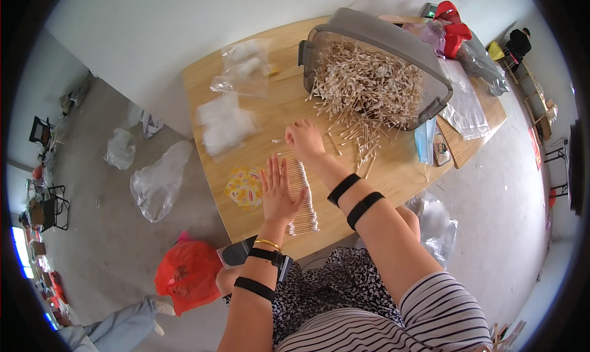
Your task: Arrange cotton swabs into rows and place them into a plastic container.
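A row of cotton swabs lies side by side on the wooden table, white tips lined up along both edges. Over its left side my left hand rests flat, fingers stretched out and slightly apart. My right hand is just beyond the far end of the row, its fingers curled closed; whatever they may hold is hidden. A grey plastic bin lies tipped on its side at the back, and a heap of loose cotton swabs spills from it toward my right hand.
Left of the row lie yellow printed packets, clear plastic bags and another bag. A blue face mask and a phone sit at the right. A red bag stands below the table; a person's leg shows nearby.
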`<state>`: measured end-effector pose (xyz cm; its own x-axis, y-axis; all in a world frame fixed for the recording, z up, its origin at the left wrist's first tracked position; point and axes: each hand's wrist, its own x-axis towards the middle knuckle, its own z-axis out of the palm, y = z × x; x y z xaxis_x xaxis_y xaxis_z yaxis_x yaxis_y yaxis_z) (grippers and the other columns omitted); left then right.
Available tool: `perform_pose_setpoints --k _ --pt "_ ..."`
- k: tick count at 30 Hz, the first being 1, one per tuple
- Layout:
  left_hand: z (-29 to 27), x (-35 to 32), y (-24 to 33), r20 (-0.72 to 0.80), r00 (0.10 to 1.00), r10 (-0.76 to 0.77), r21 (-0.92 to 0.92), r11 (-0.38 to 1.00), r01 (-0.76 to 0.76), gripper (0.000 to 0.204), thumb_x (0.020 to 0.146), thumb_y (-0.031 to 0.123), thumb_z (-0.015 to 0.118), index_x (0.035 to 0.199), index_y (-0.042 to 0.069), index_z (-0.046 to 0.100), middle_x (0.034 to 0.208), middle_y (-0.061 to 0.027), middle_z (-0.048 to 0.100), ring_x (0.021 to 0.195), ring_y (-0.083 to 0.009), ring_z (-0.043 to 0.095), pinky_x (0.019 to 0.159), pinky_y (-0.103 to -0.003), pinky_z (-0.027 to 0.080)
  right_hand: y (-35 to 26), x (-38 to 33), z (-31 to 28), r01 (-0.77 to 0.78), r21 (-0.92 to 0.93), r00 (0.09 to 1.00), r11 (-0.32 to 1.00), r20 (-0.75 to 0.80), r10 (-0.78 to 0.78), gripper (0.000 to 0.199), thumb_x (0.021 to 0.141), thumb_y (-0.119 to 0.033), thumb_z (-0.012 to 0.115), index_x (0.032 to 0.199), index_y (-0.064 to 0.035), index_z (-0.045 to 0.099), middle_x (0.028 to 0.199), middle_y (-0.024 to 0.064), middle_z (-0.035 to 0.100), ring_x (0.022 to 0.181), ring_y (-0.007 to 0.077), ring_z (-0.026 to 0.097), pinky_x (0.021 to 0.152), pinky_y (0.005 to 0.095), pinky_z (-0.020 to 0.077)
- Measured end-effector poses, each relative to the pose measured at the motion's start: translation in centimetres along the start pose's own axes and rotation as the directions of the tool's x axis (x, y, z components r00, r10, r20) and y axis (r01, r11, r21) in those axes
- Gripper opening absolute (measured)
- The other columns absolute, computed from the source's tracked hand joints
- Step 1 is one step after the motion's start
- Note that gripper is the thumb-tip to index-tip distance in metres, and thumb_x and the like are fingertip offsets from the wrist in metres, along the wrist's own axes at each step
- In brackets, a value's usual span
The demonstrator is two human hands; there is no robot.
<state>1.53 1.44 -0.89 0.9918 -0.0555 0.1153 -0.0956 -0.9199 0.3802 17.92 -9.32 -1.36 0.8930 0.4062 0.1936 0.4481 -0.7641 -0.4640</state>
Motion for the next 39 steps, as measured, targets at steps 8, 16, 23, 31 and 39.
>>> perform_pose_setpoints --k 8,16,23,31,39 --pt "-0.7 1.5 0.6 -0.089 0.995 0.041 0.066 0.997 -0.035 0.085 0.102 0.060 0.037 0.157 -0.003 0.022 0.166 -0.0216 0.016 0.156 -0.0345 0.009 0.125 -0.056 0.004 1.6 -5.5 -4.2 -0.008 0.116 0.987 0.993 -0.156 0.026 0.013 0.080 -0.015 0.072 0.092 -0.0137 0.068 0.104 0.0080 0.061 0.107 0.0322 0.056 0.090 0.0456 0.0460" --pt "0.3 5.0 0.6 0.123 0.992 0.001 0.263 0.964 -0.033 0.084 0.102 0.062 0.032 0.157 -0.002 0.027 0.165 -0.0168 0.024 0.156 -0.0264 0.014 0.125 -0.055 -0.002 4.5 -6.8 -6.5 -0.305 -0.224 0.945 0.926 -0.193 0.265 0.016 0.082 -0.019 0.074 0.094 -0.0107 0.068 0.108 0.0106 0.061 0.109 0.0316 0.055 0.093 0.0432 0.0426" --pt "-1.1 3.9 1.9 0.194 0.981 0.007 0.224 0.973 -0.051 0.084 0.102 0.062 0.033 0.157 -0.002 0.026 0.164 -0.0171 0.028 0.155 -0.0274 0.017 0.125 -0.056 -0.001 5.2 -5.3 -3.6 -0.161 -0.204 0.980 0.966 -0.151 0.131 0.022 0.083 -0.021 0.070 0.100 -0.0071 0.068 0.113 0.0101 0.063 0.112 0.0301 0.055 0.095 0.0434 0.0424" --pt "-2.5 1.9 -0.9 -0.019 1.000 -0.021 0.150 0.988 0.024 0.081 0.103 0.055 0.041 0.156 -0.004 0.026 0.164 -0.0183 0.027 0.154 -0.0313 0.022 0.125 -0.057 0.002 0.0 -3.7 -2.3 0.106 0.149 0.994 0.983 -0.049 -0.100 0.006 0.083 -0.009 0.067 0.088 -0.0108 0.069 0.098 0.0100 0.062 0.107 0.0333 0.055 0.091 0.0446 0.0459" --pt "-5.3 -7.2 -0.3 -0.112 0.993 -0.041 -0.001 0.999 0.042 0.075 0.101 0.048 0.049 0.153 -0.003 0.032 0.161 -0.0214 0.030 0.151 -0.0394 0.025 0.121 -0.062 0.013 2.3 -12.1 -5.8 -0.033 0.206 0.992 0.978 -0.113 0.058 0.009 0.083 -0.008 0.070 0.092 -0.0072 0.069 0.095 0.0152 0.063 0.097 0.0377 0.058 0.084 0.0464 0.0485"
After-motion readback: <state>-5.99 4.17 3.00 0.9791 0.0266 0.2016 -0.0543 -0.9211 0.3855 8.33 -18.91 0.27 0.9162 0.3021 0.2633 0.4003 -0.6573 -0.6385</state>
